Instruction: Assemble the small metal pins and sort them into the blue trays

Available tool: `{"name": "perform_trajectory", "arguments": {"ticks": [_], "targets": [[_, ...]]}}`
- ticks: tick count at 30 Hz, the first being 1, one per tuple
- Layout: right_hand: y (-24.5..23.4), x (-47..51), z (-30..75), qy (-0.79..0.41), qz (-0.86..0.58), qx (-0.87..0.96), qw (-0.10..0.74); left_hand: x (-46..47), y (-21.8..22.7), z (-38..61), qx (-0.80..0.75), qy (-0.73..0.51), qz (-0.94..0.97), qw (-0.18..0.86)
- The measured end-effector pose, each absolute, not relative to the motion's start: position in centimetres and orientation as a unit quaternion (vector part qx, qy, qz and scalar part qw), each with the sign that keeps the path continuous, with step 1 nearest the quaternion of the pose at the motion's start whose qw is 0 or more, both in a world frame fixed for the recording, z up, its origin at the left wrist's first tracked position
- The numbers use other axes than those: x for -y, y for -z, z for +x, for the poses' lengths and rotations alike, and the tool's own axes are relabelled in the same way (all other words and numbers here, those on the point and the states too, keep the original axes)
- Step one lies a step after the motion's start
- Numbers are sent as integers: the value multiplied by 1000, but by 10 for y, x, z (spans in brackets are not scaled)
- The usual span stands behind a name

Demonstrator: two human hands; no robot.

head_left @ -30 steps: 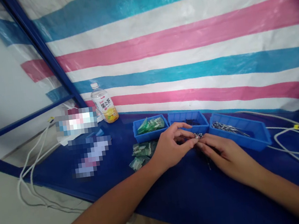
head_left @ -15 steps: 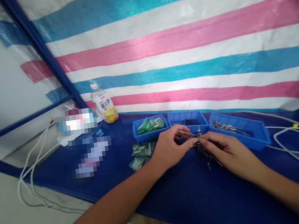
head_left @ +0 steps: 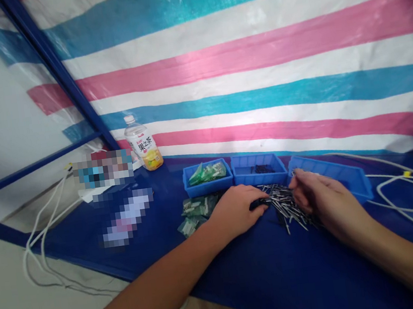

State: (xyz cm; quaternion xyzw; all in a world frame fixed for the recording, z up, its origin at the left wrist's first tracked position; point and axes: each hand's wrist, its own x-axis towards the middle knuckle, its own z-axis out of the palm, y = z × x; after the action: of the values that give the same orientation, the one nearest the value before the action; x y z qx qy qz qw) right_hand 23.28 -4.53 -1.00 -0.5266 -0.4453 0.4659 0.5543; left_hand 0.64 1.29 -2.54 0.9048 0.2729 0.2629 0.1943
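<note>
Two hands: your left hand (head_left: 237, 212) and your right hand (head_left: 325, 204) meet at a blue tabletop (head_left: 283, 271), centre of the frame, with your bare forearms running in from the bottom corners.

Left hand: curled and low on the tabletop, its fingers (head_left: 259, 204) touching the dark near end of the heap. You cannot tell whether they grip anything.

Right hand: fingers bent down over the heap's right side, just below the right bin. The hand hides what lies under it, so you cannot tell whether it is closed on any pins.

Heap: thin metal pins (head_left: 285, 207) lie loose and crisscrossed on the tabletop between your hands, just below the middle bin.

Bins: three blue plastic bins stand in a row behind your hands. The left bin (head_left: 207, 177) holds green packets (head_left: 207, 173), the middle bin (head_left: 257, 169) holds small dark parts (head_left: 262, 169), and the right bin (head_left: 346, 176) sits partly behind your right hand.

Tabletop, left: more green packets (head_left: 198, 207) lie just beside your left hand. A plastic tea bottle (head_left: 143, 145) stands farther back, near two pixelated objects (head_left: 127, 218).

Backdrop: a striped tarpaulin (head_left: 239, 54) fills the upper frame, crossed at upper left by a blue metal frame (head_left: 54, 68).
</note>
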Motion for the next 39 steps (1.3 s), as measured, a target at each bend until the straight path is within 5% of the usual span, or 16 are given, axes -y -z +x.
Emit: {"name": "perform_trajectory", "arguments": {"ticks": [12, 23, 39], "targets": [[15, 47, 233, -446, -529, 487, 533, -14, 20, 5, -331, -307, 869, 203], [7, 60, 223, -196, -546, 703, 413, 0, -2, 9, -319, -393, 758, 410], [16, 61, 222, -226, -554, 694, 400, -1, 9, 14, -288, -395, 669, 560]]}}
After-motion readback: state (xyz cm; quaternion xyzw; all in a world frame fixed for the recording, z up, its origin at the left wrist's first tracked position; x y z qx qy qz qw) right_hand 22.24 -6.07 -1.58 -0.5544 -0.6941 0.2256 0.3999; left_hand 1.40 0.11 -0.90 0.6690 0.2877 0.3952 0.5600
